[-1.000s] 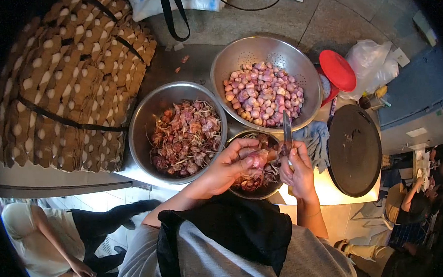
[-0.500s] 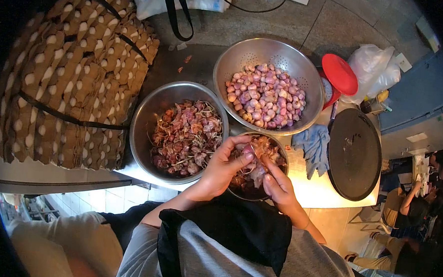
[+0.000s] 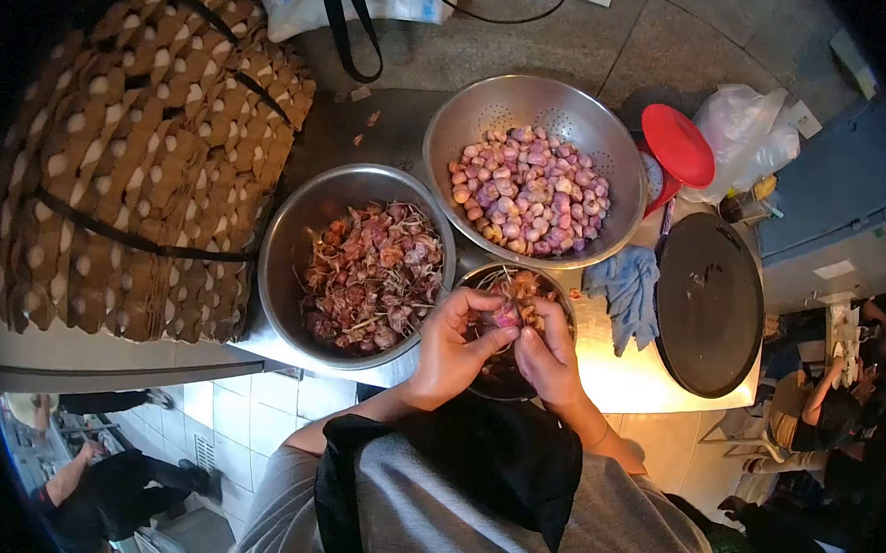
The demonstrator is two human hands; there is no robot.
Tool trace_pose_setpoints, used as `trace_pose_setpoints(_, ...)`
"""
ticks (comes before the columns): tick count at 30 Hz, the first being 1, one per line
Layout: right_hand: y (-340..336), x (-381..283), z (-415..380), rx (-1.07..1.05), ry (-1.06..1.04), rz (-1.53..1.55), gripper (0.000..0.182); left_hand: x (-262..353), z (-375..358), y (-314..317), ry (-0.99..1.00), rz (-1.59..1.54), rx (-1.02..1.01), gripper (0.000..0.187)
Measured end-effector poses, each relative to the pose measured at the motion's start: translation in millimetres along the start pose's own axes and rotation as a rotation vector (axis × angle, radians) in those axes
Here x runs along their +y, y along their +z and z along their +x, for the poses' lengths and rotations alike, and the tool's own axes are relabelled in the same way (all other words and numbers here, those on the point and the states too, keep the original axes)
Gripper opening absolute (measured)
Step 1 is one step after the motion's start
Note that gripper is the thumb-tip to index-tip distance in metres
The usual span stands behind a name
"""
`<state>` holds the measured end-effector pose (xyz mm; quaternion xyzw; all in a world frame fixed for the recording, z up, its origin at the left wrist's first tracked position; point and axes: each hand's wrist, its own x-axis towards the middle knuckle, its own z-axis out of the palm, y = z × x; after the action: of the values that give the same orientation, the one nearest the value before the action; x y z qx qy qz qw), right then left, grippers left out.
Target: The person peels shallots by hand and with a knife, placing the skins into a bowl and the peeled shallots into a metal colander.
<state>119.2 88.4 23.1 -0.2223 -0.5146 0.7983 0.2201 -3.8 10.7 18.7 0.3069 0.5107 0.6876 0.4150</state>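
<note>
My left hand (image 3: 449, 345) pinches a purple-pink shallot (image 3: 506, 315) between thumb and fingers. Close beside it, my right hand (image 3: 549, 360) has its thumb and fingers pressed together at the shallot's edge; what lies between them is too small to name. Both hands are above a small metal bowl (image 3: 497, 390) with brown skins inside. Unpeeled shallots with roots (image 3: 378, 278) fill much of the steel bowl (image 3: 286, 313) on the left. Behind the hands, a perforated steel colander (image 3: 451, 117) holds peeled shallots (image 3: 538, 191).
Stacked egg trays (image 3: 137, 180) stand at the left. On the right are a blue cloth (image 3: 625, 291), a round black tray (image 3: 709, 310), a red lid (image 3: 678, 146) and a plastic bag (image 3: 736, 132). Other people are beyond the counter at both lower sides.
My hands have drawn closer around the shallot, and the loose skin held between them is no longer visible there. A person at the lower left has moved away, showing the tiled floor.
</note>
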Motion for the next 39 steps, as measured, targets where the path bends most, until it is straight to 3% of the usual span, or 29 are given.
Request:
trace_pose_setpoints(11, -11, -11, 4, -0.094, 0.168, 0.342, 0.017, 5, 4, -6, 0.042, -0.024, -0.190, 0.029)
trace_pose_setpoints(14, -15, -10, 5, -0.069, 0.164, 0.326, 0.018, -1, 6, -10, -0.185, -0.118, -0.177, 0.029)
trace_pose_setpoints(17, -10, 5, 7, 0.103, -0.068, -0.040, 0.018, 7, 4, -2, -0.276, -0.121, -0.083, 0.029)
trace_pose_setpoints(20, -7, 17, 6, 0.162, -0.283, -0.372, 0.018, 13, 1, -1, -0.266, -0.086, -0.124, 0.029)
trace_pose_setpoints(22, -4, 14, 5, 0.078, -0.281, -0.308, 0.016, 8, 3, -4, -0.227, -0.044, -0.156, 0.028)
trace_pose_setpoints(24, -2, 0, -2, -0.013, -0.055, 0.005, 0.015, 4, 4, -7, -0.199, -0.025, -0.172, 0.027)
trace_pose_setpoints(27, -9, -10, -3, -0.064, 0.082, 0.135, 0.014, 0, 5, -10, -0.183, -0.017, -0.192, 0.026)
trace_pose_setpoints(32, -16, -14, 2, 0.004, 0.085, 0.105, 0.014, 12, 6, -12, -0.188, 0.036, -0.283, 0.027)
trace_pose_setpoints(36, -30, -18, 2, 0.041, 0.103, 0.095, 0.014, 26, 3, -14, -0.397, -0.206, -0.260, 0.026)
trace_pose_setpoints(39, -22, -22, -5, 0.033, 0.137, 0.079, 0.034, 21, 5, -16, -0.412, -0.314, -0.254, 0.025)
